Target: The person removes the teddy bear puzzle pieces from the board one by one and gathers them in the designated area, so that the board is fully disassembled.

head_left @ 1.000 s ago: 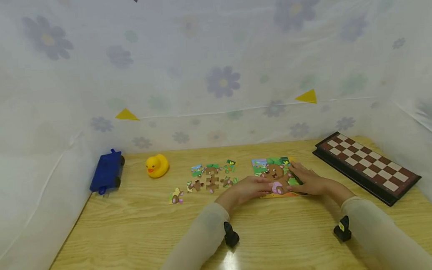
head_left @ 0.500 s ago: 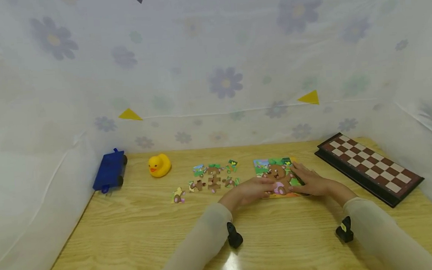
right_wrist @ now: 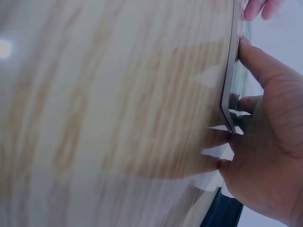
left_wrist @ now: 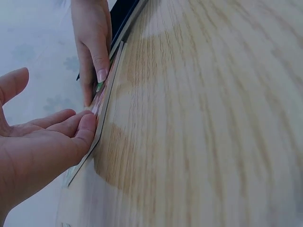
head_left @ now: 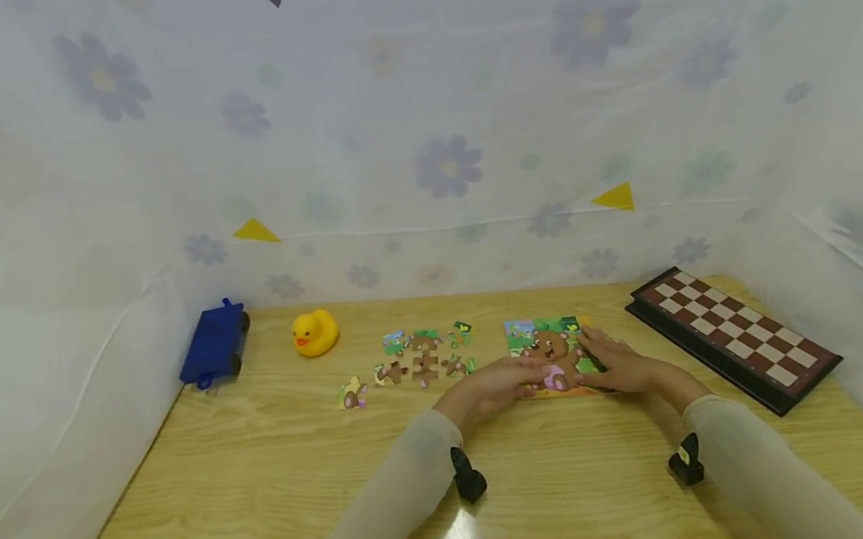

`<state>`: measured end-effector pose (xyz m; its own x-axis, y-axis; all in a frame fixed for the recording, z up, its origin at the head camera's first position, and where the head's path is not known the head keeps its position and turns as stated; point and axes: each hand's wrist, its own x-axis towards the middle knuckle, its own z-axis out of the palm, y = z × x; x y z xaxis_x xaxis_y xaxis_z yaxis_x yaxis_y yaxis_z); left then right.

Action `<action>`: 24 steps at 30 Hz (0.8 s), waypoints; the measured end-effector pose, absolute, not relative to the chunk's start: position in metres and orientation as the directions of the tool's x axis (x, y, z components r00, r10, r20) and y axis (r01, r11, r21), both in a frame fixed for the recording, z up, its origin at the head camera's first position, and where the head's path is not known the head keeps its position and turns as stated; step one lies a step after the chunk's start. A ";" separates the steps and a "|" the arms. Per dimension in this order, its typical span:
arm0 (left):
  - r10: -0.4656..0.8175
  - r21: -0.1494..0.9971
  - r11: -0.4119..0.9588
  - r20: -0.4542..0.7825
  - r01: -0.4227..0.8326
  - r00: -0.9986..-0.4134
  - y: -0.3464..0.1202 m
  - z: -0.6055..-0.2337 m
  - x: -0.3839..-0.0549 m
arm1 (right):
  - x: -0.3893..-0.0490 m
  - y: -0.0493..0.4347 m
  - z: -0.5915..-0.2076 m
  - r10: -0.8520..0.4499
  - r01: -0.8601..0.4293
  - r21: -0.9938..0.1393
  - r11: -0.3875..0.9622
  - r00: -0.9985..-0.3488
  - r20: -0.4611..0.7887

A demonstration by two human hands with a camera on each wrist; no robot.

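Observation:
A bear picture puzzle board (head_left: 520, 335) lies flat on the wooden table, right of centre. My left hand (head_left: 495, 384) reaches over its lower left part, fingers loosely extended toward the picture. From the other side, my right hand (head_left: 622, 365) rests at the right edge with fingers spread. In the right wrist view the right thumb (right_wrist: 258, 61) touches the board top, and some fingers reach past its corner to the table. The left wrist view shows the left fingertips touching or just above the board's surface. Several loose puzzle pieces (head_left: 425, 368) lie left of the board.
One bear piece (head_left: 352, 393) lies apart, nearer the left. Behind it sit a yellow rubber duck (head_left: 316, 333) and a blue toy cart (head_left: 214, 345). A checkered board case (head_left: 732, 328) stands at the right. White flowered cloth encloses the table's back and sides.
The view shifts slightly. Both hands stay on the board, and the pieces around it lie as before.

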<state>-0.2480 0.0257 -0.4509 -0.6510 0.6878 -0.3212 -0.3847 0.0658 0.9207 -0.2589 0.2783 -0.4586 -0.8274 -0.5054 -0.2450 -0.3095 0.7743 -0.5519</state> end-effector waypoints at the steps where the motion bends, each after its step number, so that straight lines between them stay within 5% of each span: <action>1: 0.688 0.919 0.058 -0.320 -0.390 -0.652 0.026 -0.451 -0.248 | -0.259 0.278 -0.457 -0.505 -0.308 -0.550 0.776 -0.826 -0.250; 17: 0.659 0.901 -0.022 -0.313 -0.434 -0.684 0.032 -0.444 -0.245 | -0.268 0.292 -0.440 -0.625 -0.315 -0.636 0.705 -0.700 -0.346; 24: 0.660 0.871 -0.071 -0.324 -0.486 -0.677 0.028 -0.444 -0.243 | -0.269 0.290 -0.441 -0.621 -0.306 -0.635 0.710 -0.697 -0.359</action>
